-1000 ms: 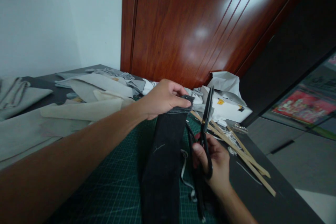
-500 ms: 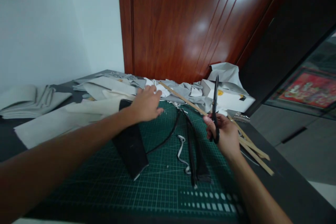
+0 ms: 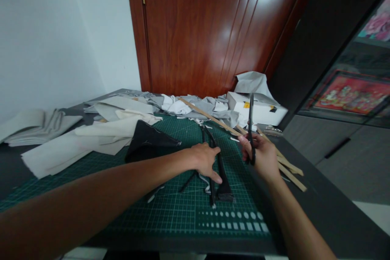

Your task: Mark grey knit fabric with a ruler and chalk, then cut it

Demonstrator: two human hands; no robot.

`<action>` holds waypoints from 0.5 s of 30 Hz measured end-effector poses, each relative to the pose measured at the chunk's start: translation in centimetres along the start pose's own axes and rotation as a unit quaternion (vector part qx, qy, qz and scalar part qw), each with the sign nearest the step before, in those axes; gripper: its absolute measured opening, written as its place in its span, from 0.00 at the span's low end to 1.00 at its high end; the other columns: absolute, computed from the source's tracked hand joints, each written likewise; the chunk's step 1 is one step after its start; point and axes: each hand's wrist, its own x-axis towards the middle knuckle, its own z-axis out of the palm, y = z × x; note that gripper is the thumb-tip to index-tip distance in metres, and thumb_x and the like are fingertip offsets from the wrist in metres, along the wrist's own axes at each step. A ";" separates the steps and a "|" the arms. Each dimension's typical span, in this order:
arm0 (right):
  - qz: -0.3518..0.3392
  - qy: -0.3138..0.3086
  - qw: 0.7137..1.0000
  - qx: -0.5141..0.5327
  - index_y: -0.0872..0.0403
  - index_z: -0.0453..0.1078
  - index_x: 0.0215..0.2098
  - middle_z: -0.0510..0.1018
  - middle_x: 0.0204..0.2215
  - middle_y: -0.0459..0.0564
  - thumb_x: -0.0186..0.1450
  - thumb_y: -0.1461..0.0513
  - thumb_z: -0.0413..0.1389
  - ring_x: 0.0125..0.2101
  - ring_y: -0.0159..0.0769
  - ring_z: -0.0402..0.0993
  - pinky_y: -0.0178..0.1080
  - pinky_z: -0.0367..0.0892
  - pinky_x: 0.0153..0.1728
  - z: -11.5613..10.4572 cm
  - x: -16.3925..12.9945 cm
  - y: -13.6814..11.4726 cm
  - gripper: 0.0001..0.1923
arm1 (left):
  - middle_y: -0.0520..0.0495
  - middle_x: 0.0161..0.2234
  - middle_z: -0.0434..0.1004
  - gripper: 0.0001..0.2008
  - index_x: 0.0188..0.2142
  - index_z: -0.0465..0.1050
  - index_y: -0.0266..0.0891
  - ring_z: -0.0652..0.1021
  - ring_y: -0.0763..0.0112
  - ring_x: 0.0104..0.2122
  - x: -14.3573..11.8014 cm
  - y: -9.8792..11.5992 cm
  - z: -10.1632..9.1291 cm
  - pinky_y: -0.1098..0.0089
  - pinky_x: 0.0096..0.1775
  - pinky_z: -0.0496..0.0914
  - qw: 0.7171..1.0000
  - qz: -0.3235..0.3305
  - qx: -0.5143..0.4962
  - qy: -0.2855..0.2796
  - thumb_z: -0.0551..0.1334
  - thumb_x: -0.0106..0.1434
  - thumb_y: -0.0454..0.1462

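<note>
Black scissors [image 3: 250,126] stand gripped in the right hand [image 3: 258,154]; left hand [image 3: 205,161] spreads open over dark strips [image 3: 219,170].

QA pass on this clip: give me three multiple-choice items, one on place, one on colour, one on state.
1. Where does the crumpled black fabric piece lie?
A. on the green gridded cutting mat
B. on the white box
C. on the floor

2. What colour are the long scissors?
A. red
B. black
C. silver

3. How are the scissors held?
A. lying flat
B. blades up, in the right hand
C. in the left hand

Answers: 1 A, it rests on the mat's far left part; 2 B, handles and blades look black; 3 B, right fingers wrap the handles, tips upward.
</note>
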 end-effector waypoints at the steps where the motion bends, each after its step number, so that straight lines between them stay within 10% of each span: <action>1: -0.002 0.003 1.000 -0.002 0.55 0.71 0.39 0.71 0.16 0.40 0.55 0.38 0.68 0.14 0.32 0.66 0.34 0.60 0.16 -0.3 -0.1 0.0 0.32 | 0.32 0.53 0.79 0.46 0.63 0.67 0.40 0.79 0.39 0.53 0.2 0.5 0.1 0.56 0.48 0.74 1.000 0.017 -0.006 -0.026 0.78 0.49 0.50; 4: -0.004 0.015 1.000 -0.013 0.55 0.72 0.39 0.72 0.16 0.41 0.56 0.39 0.69 0.14 0.33 0.66 0.35 0.61 0.16 -1.5 -0.4 0.5 0.31 | 0.46 0.40 0.82 0.22 0.52 0.74 0.39 0.84 0.62 0.35 0.9 1.5 0.8 0.66 0.37 0.76 0.993 0.043 -0.036 -0.105 0.74 0.59 0.38; 7: -0.001 0.051 0.998 -0.029 0.55 0.72 0.39 0.73 0.16 0.43 0.56 0.39 0.69 0.14 0.34 0.67 0.35 0.62 0.16 -2.6 -0.8 1.4 0.31 | 0.46 0.42 0.80 0.13 0.50 0.75 0.36 0.81 0.67 0.36 2.3 2.1 0.9 0.64 0.38 0.78 0.988 0.038 -0.054 -0.142 0.67 0.69 0.40; 12: -0.001 0.148 0.988 -0.052 0.56 0.73 0.44 0.76 0.18 0.45 0.56 0.38 0.67 0.16 0.37 0.69 0.36 0.62 0.17 -3.4 -0.8 2.3 0.33 | 0.40 0.56 0.75 0.19 0.58 0.70 0.38 0.79 0.58 0.51 7.0 4.3 -3.0 0.54 0.51 0.76 0.995 0.074 -0.067 0.019 0.65 0.71 0.42; 15: 0.008 0.181 0.981 -0.064 0.57 0.74 0.46 0.79 0.22 0.49 0.56 0.39 0.67 0.17 0.38 0.71 0.37 0.64 0.17 -3.5 -0.9 1.8 0.34 | 0.30 0.69 0.57 0.50 0.75 0.42 0.36 0.63 0.50 0.67 8.2 5.1 -5.4 0.57 0.65 0.63 0.983 0.110 -0.060 0.136 0.70 0.63 0.42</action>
